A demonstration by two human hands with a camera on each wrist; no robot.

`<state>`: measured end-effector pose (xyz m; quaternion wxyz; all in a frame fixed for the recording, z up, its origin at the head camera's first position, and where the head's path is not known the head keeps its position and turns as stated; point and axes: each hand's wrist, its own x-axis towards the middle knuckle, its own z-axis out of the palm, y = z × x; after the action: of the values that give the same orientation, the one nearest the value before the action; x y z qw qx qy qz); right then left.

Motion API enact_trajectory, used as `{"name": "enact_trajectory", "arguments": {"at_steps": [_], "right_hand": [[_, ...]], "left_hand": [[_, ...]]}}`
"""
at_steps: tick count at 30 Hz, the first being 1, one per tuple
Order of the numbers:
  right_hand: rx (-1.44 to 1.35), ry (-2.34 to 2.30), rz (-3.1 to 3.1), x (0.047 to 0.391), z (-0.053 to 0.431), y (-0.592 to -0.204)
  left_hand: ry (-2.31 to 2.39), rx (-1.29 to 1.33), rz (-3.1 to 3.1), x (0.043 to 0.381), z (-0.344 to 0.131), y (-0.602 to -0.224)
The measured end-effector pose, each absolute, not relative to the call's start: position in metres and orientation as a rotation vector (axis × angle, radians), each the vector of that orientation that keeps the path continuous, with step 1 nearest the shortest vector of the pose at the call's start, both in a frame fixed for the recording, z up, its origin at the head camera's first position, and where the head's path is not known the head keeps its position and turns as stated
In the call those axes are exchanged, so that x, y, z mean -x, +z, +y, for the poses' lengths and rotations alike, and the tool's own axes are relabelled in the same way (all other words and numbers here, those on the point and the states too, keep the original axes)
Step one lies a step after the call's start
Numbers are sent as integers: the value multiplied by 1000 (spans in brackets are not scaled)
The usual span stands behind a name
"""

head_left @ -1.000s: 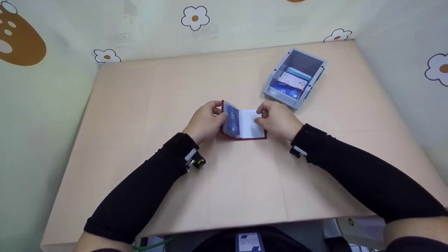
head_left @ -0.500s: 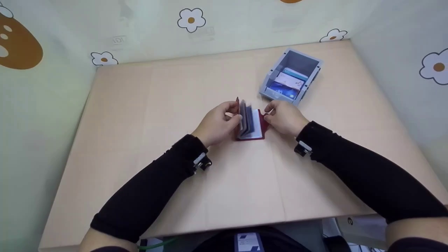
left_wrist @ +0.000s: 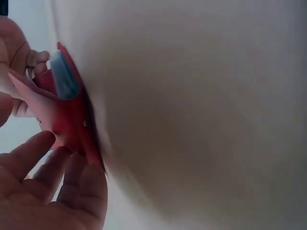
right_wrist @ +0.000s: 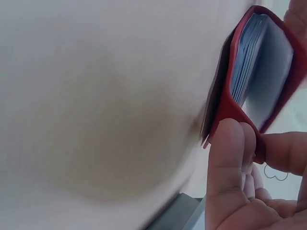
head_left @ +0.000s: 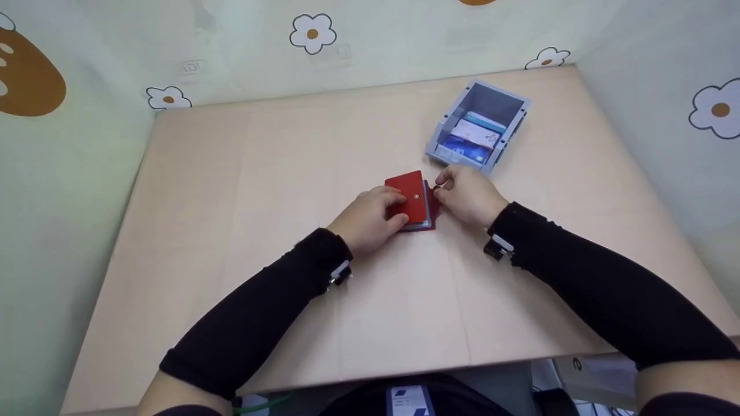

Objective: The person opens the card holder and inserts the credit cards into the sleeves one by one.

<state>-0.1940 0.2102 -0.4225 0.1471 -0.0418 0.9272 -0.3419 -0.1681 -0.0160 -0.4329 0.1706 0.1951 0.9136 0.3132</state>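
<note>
A red card holder (head_left: 411, 186) lies on the table with its cover folded over and a snap stud showing. My left hand (head_left: 369, 222) touches the cover with its fingertips and thumb. In the left wrist view, fingers of that hand rest against the outside of the red cover (left_wrist: 64, 117). My right hand (head_left: 469, 196) pinches the dark red closing flap (head_left: 436, 203) at the right side. In the right wrist view, thumb and fingers squeeze the flap's end (right_wrist: 259, 149), and clear sleeves (right_wrist: 248, 55) stand between the partly parted covers.
A grey open-fronted bin (head_left: 510, 134) stands behind my right hand. Inside it lie a blue card (head_left: 465, 150), a white card (head_left: 476, 133) and a teal card (head_left: 485, 121). The pale table (head_left: 243, 190) meets flowered walls at the back and sides.
The card holder was spread open, showing its sleeves. My left hand swung the cover over to the right onto them. My right hand went from the inner page to the flap and now holds it.
</note>
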Motion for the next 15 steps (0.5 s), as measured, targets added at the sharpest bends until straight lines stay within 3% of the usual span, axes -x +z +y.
{"name": "enact_trajectory", "arguments": {"at_steps": [9, 15], "right_hand": [[131, -1046, 2645, 195, 202, -426], [299, -931, 2696, 199, 197, -433]], "left_hand": [[619, -696, 2614, 166, -14, -435], [560, -722, 2635, 164, -13, -433]]}}
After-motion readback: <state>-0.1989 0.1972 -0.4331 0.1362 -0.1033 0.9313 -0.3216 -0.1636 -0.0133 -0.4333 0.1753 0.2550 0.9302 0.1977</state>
